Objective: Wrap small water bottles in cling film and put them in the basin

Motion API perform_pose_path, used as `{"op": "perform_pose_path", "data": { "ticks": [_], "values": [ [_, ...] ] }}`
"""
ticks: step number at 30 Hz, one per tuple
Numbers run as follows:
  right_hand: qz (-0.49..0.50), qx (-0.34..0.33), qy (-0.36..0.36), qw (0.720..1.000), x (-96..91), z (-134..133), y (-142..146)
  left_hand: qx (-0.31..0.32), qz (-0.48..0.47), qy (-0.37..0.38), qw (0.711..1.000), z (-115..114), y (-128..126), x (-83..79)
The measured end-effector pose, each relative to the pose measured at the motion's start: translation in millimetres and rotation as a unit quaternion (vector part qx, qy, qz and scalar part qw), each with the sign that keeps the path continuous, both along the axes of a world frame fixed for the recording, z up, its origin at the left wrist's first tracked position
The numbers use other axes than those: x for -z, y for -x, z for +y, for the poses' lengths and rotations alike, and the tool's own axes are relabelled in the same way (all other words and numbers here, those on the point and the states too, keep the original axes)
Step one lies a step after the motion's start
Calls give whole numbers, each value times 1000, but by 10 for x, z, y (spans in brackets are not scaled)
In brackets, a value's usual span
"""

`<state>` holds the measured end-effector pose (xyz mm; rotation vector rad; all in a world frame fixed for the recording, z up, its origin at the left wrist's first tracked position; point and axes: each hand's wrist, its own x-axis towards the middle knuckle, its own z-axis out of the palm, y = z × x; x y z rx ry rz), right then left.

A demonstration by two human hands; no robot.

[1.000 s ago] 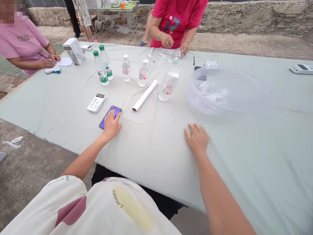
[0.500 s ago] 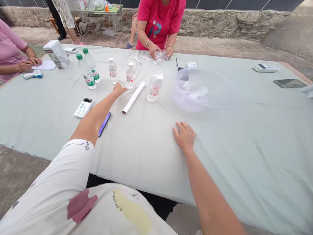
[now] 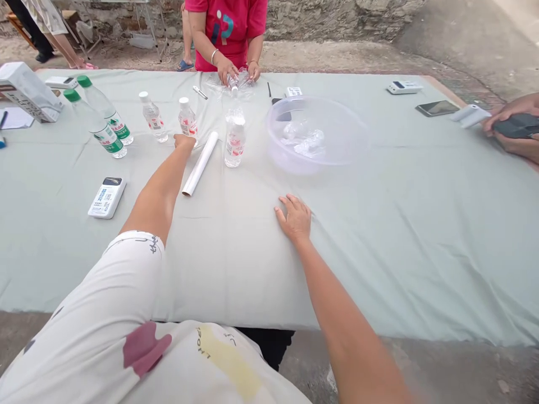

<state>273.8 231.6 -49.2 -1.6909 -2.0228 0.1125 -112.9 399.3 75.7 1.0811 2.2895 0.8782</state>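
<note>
My left hand [image 3: 184,141] reaches across the table and is closed at the lower part of a small clear water bottle [image 3: 187,116] with a white cap; most of its fingers are hidden. A second small bottle [image 3: 154,118] stands to the left of it. Just right of my left hand lies a white roll [image 3: 200,164]. Beyond the roll, a bottle wrapped in clear plastic [image 3: 234,143] stands upright. My right hand [image 3: 295,216] lies on the pale green tablecloth [image 3: 236,247], fingers slightly apart, holding nothing.
Two green-capped bottles [image 3: 101,118] and a white device [image 3: 107,197] are at left. A translucent basin [image 3: 315,160] with crumpled plastic stands at right. Opposite, a person in a pink shirt [image 3: 229,28] handles a plastic-wrapped bottle. Another person's hands [image 3: 501,129] hold something dark.
My view has swung to the right. My left hand has moved from between the two small bottles onto the right one. My right hand stays on the cloth. Another person's hands appear at right.
</note>
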Motion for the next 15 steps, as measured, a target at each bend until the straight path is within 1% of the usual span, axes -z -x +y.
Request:
{"op": "perform_pose_path", "data": {
  "ticks": [3, 4, 5, 6, 8, 9, 10, 12, 15],
  "values": [
    [3, 0, 3, 1000, -11, 0, 3, -19, 47, 33, 998, -210, -36, 40],
    [4, -1, 5, 1000, -16, 0, 5, -1, 75, 42, 996, -310, -54, 49],
    [4, -2, 7, 1000, -21, 0, 7, 29, 109, 59, 992, -418, -73, 53],
    [4, -2, 8, 1000, -25, -1, 8, 74, 151, 91, 982, -527, -95, 55],
    [6, -2, 10, 1000, -31, -2, 12, 161, 217, 175, 947, -728, -142, 46],
    [7, -2, 10, 1000, -33, -2, 14, 192, 236, 213, 929, -808, -168, 38],
    [7, -1, 10, 1000, -34, -2, 15, 207, 240, 236, 919, -870, -194, 26],
    [8, 0, 10, 1000, -32, -2, 18, 212, 234, 241, 918, -928, -248, -6],
    [12, -1, 8, 1000, -29, -2, 20, 195, 230, 196, 933, -856, -333, -76]
  ]
}}
